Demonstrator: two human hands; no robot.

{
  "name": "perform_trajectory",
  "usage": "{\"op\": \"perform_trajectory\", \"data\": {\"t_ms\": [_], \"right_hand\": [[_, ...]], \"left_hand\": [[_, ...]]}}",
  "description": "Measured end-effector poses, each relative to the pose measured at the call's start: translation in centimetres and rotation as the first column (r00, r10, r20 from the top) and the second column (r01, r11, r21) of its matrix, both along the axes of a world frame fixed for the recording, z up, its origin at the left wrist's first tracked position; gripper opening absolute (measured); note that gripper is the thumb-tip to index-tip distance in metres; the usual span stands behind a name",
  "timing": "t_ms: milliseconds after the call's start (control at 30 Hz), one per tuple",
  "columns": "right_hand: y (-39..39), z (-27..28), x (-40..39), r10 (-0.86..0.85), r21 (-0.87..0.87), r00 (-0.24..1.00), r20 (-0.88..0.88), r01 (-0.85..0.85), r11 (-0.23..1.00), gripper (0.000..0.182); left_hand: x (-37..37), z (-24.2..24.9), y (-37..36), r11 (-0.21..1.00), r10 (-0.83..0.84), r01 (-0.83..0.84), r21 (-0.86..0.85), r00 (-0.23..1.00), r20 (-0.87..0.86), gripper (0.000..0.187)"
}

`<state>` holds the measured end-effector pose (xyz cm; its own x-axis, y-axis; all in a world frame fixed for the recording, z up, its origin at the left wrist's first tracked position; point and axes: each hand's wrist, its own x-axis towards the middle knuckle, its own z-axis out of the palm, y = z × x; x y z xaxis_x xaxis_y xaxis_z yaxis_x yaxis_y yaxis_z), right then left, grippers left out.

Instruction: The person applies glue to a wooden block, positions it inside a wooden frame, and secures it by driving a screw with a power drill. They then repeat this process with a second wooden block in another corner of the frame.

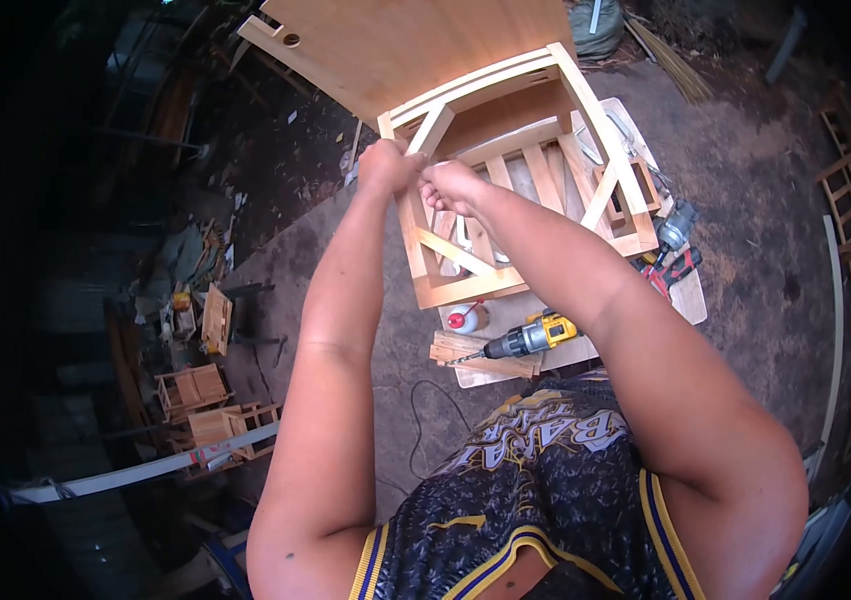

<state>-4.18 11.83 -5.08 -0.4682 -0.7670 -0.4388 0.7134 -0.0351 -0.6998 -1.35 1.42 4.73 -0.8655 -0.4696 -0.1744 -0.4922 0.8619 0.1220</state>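
Observation:
A light wooden frame with corner braces and slats inside stands on a board, and a wide wooden panel rises at its far side. At the frame's left rail, near the far left corner, my left hand is closed; what its fingers hold is hidden. Just right of it, over the frame's opening, my right hand has its fingers curled together, and anything in them is too small to make out. The two hands almost touch.
Near the frame's front edge are a yellow drill with a long bit, a red-capped bottle and wood pieces. Another power tool lies right. Small wooden stools and a metal bar are at the left.

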Motion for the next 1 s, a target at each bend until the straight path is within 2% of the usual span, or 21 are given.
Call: {"op": "perform_trajectory", "data": {"t_ms": [133,200,233,400,533,600,633,700,833,900,933,1000], "right_hand": [[0.6,0.3,-0.8,-0.009,-0.019,0.999,0.045,0.01,1.0,0.02],[1.3,1.2,-1.4,0.07,0.075,0.985,-0.16,-0.058,0.995,0.025],[1.9,1.4,-1.4,0.166,0.089,0.971,-0.174,-0.152,0.984,0.029],[2.1,1.5,-0.4,0.072,0.042,0.972,-0.222,-0.064,0.997,0.029],[1.7,1.4,0.0,0.025,0.069,0.969,-0.244,-0.008,0.998,0.025],[1.5,1.2,0.1,0.063,0.166,0.84,-0.54,0.033,0.985,0.027],[1.4,1.1,0.3,0.069,0.167,0.84,-0.539,0.026,0.986,0.027],[0.7,0.1,0.6,0.127,0.296,0.442,-0.888,0.339,0.893,0.03],[0.2,-0.3,0.4,0.064,0.247,0.449,-0.891,0.363,0.899,0.032],[0.7,0.4,0.1,0.011,0.192,0.743,-0.669,0.158,0.969,0.029],[0.7,0.6,0.1,0.016,0.195,0.742,-0.67,0.156,0.968,0.029],[0.3,0.1,-0.1,-0.044,0.07,0.961,-0.272,0.065,0.995,0.026]], "left_hand": [[-0.3,-0.8,-0.7,0.999,-0.012,0.011,-0.044,1.0,-0.025,0.043],[-0.5,-0.7,-0.6,0.998,-0.022,0.02,-0.055,1.0,-0.022,0.043],[-0.4,-0.7,-0.6,0.999,-0.007,0.006,-0.039,1.0,-0.016,0.043],[-0.4,-0.6,-0.5,0.999,-0.011,0.011,-0.041,1.0,-0.007,0.041],[-0.3,-0.5,-0.3,1.0,0.019,-0.019,-0.01,1.0,0.004,0.039],[-0.2,-0.8,-0.5,1.0,0.005,-0.005,-0.014,1.0,-0.02,0.04],[-0.2,-0.9,-0.6,1.0,-0.013,0.012,-0.018,0.999,-0.046,0.041],[-0.1,-1.1,-0.8,1.0,-0.004,0.003,-0.024,0.999,-0.043,0.041],[-0.2,-1.2,-0.8,0.999,-0.003,0.0,-0.051,0.999,-0.051,0.04],[-0.2,-0.9,-0.7,0.999,-0.011,0.009,-0.043,0.999,-0.048,0.04],[-0.1,-0.7,-0.6,0.999,-0.026,0.025,-0.038,0.999,-0.041,0.04],[-0.4,-1.0,-0.8,0.999,-0.013,0.012,-0.046,1.0,-0.02,0.04]]}}
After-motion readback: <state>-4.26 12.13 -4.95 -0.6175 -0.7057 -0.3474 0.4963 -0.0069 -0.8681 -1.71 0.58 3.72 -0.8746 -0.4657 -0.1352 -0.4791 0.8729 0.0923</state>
